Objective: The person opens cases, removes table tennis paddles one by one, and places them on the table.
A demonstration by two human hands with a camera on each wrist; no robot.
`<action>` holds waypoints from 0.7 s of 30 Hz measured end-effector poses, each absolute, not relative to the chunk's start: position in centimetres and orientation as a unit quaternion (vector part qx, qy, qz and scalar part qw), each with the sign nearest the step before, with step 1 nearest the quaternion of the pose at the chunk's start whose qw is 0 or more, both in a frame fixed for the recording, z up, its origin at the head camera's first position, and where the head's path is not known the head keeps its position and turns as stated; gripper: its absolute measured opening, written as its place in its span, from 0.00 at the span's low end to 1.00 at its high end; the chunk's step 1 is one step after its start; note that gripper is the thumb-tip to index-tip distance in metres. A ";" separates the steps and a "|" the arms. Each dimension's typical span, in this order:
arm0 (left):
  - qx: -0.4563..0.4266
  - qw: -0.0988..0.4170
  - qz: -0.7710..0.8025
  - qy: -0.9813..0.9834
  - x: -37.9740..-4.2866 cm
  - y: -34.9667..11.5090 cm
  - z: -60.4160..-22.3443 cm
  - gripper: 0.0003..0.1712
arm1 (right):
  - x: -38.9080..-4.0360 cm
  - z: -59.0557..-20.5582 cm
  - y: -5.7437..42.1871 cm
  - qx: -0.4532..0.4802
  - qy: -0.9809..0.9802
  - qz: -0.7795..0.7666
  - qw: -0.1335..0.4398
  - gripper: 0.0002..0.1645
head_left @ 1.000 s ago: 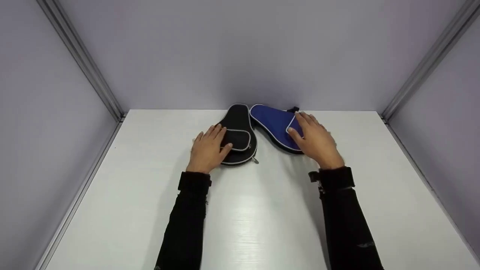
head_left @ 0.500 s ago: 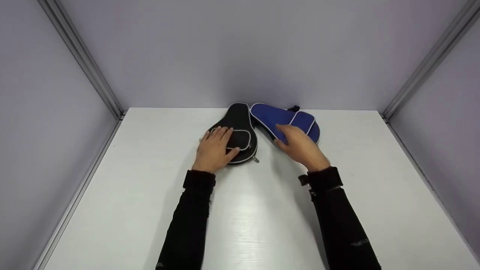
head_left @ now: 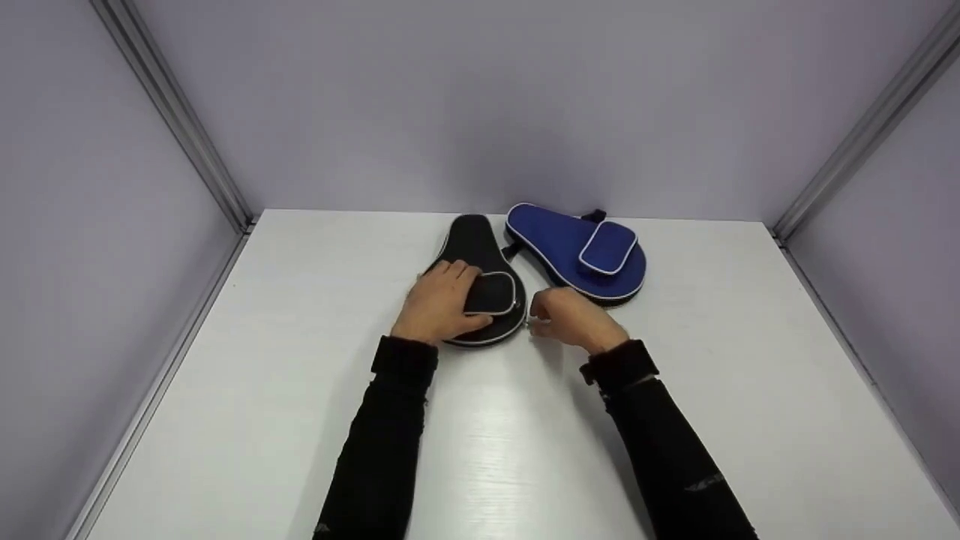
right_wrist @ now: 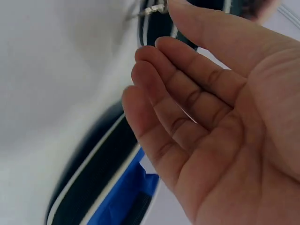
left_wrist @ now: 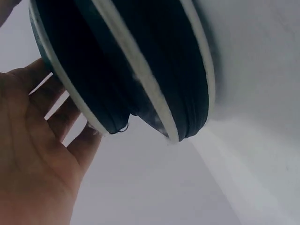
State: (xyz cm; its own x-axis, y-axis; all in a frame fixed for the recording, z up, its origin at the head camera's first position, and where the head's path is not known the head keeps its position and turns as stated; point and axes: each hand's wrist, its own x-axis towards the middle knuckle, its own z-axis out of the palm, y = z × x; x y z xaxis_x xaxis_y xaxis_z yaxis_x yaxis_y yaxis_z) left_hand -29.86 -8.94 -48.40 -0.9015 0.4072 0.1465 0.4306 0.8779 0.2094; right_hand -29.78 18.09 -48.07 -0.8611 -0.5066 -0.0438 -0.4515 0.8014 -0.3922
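A black table tennis bat case (head_left: 471, 241) with white piping and a small zipped pocket lies flat on the white table. My left hand (head_left: 442, 304) rests on it, fingers over the pocket and thumb lower on the case. In the left wrist view, the fingers (left_wrist: 60, 117) lie against the pocket's edge. My right hand (head_left: 574, 319) is at the case's lower right edge with bent fingers. Its thumb is close to a metal zipper pull (right_wrist: 155, 8) in the right wrist view; the fingertips (right_wrist: 143, 52) are apart from the thumb, and nothing is pinched.
A blue table tennis bat case (head_left: 551, 236) with a pocket lies behind the right hand, close to the black one. Behind the table (head_left: 480, 450) stands a grey back wall (head_left: 480, 97), with side walls at left and right.
My right hand has left the blue case and moved left and nearer, to the black case's edge. The black case has shifted slightly nearer under my left hand, away from the blue one.
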 end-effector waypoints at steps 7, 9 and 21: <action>-0.210 0.031 -0.092 -0.973 -29.8 -9.0 -48.2 0.53 | -30.3 -50.5 17.2 -0.249 0.953 -0.166 0.046 0.06; -0.200 0.023 -0.094 -0.975 -29.8 -9.0 -48.2 0.52 | -31.0 -52.1 17.3 -0.246 0.957 -0.151 0.023 0.09; -0.116 0.032 -0.101 -0.988 -30.0 -9.3 -48.3 0.52 | -29.1 -49.7 15.6 -0.231 0.962 -0.141 0.023 0.07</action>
State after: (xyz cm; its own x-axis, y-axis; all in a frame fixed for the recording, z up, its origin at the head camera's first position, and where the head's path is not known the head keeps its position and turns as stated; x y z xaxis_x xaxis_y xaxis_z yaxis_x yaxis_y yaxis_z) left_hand -29.99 -9.30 -48.30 -0.9712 0.2224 0.0857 0.2351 0.9528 0.1920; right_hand -29.15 15.62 -49.73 -0.8920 -0.4517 0.0205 -0.4385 0.8532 -0.2825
